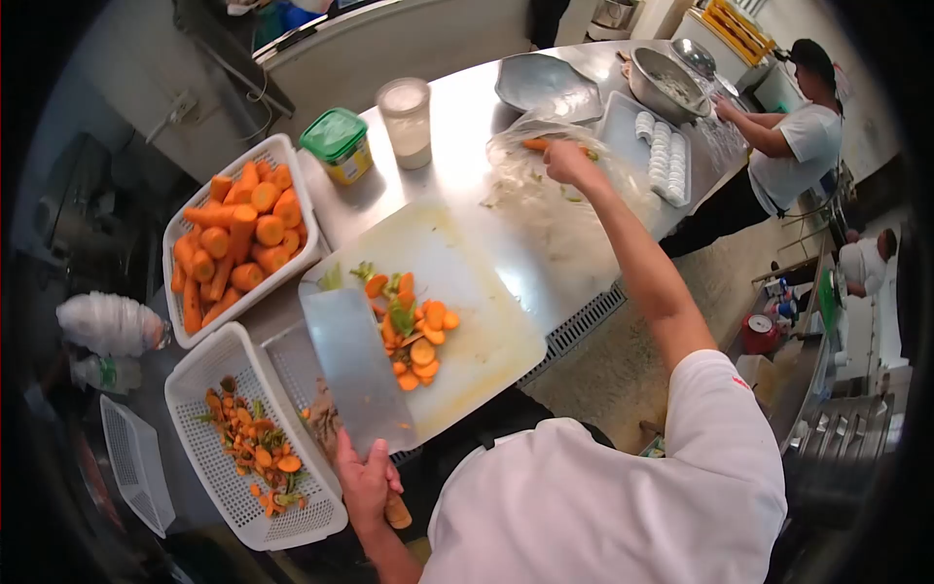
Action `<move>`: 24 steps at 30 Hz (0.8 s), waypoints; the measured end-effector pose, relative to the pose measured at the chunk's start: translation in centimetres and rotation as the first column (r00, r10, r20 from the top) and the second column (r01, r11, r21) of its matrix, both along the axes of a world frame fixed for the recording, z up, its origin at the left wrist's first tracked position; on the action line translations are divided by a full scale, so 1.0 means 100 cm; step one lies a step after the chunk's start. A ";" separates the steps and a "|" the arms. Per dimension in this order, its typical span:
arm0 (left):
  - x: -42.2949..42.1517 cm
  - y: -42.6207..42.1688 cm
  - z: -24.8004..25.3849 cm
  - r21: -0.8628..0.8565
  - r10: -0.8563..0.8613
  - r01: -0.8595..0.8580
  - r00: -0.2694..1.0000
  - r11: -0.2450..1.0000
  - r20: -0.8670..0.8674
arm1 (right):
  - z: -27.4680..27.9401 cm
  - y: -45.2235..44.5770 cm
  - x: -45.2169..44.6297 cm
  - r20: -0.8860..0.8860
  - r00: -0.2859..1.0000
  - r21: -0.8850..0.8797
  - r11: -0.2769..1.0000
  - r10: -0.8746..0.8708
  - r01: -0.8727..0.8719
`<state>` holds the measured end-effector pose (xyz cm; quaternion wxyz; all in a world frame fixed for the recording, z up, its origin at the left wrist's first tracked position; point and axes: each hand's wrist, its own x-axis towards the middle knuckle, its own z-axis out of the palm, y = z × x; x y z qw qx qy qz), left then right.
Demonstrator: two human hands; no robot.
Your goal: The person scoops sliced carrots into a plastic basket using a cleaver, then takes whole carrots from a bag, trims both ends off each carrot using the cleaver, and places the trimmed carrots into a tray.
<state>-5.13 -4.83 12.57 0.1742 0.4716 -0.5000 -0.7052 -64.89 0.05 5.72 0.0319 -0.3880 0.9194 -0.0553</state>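
My left hand is wrapped round the wooden handle of a cleaver. Its wide blade lies flat over the left side of a white cutting board. Beside the blade is a pile of cut carrot ends, some with green stalks. Stretched out to the far right, my right hand grips a carrot with a greenish end. This carrot is above a clear plastic bag spread on the steel table; how much else the bag holds is hard to make out.
A white basket is heaped with peeled carrots; another basket holds trimmings. A green-lidded tub and clear container stand behind the board. Beyond are a tray of white pieces, a metal bowl and a co-worker.
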 end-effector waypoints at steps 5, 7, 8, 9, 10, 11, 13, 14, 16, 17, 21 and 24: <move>-0.084 0.043 -0.017 0.016 -0.309 0.309 0.949 0.951 0.068 | -0.053 0.024 -0.075 -0.052 0.995 -0.018 0.996 0.091 -0.092; -0.105 0.055 -0.037 0.035 -0.348 0.347 0.934 0.937 0.082 | -0.081 0.024 -0.094 -0.181 0.983 0.006 1.000 0.022 -0.021; -0.114 0.059 -0.048 0.025 -0.382 0.382 0.915 0.924 0.128 | -0.086 0.023 -0.100 -0.174 0.984 0.038 0.999 -0.029 0.036; -0.122 0.064 -0.055 0.017 -0.413 0.417 0.895 0.909 0.167 | -0.085 0.024 -0.106 -0.174 0.982 0.072 0.993 -0.079 0.093; -0.128 0.066 -0.058 0.004 -0.396 0.404 0.893 0.915 0.213 | -0.083 0.025 -0.108 -0.165 0.983 0.109 0.989 -0.079 0.098; -0.128 0.068 -0.067 0.001 -0.406 0.415 0.891 0.910 0.204 | -0.081 0.025 -0.109 -0.154 0.985 0.145 0.984 -0.078 0.101; -0.121 0.067 -0.081 -0.075 -0.260 0.287 0.931 0.955 0.257 | -0.085 0.025 -0.121 -0.102 0.986 0.128 0.981 -0.130 0.143; -0.118 0.065 -0.082 -0.107 -0.234 0.270 0.935 0.957 0.268 | -0.082 0.026 -0.125 0.048 0.994 0.221 0.972 -0.094 0.081; -0.116 0.060 -0.080 -0.166 -0.182 0.234 0.942 0.958 0.281 | -0.067 0.033 -0.120 0.209 0.978 0.194 0.980 -0.002 -0.039; -0.113 0.056 -0.081 -0.218 -0.122 0.189 0.950 0.957 0.289 | -0.057 0.037 -0.118 0.205 0.979 0.186 0.982 0.001 -0.040; -0.106 0.040 -0.087 -0.200 -0.126 0.166 0.972 0.966 0.196 | -0.052 0.040 -0.126 0.411 0.889 -0.032 0.977 0.203 -0.209; -0.105 0.037 -0.097 -0.241 -0.132 0.180 0.971 0.954 0.201 | -0.002 0.041 -0.108 0.393 0.821 -0.051 0.901 0.414 -0.431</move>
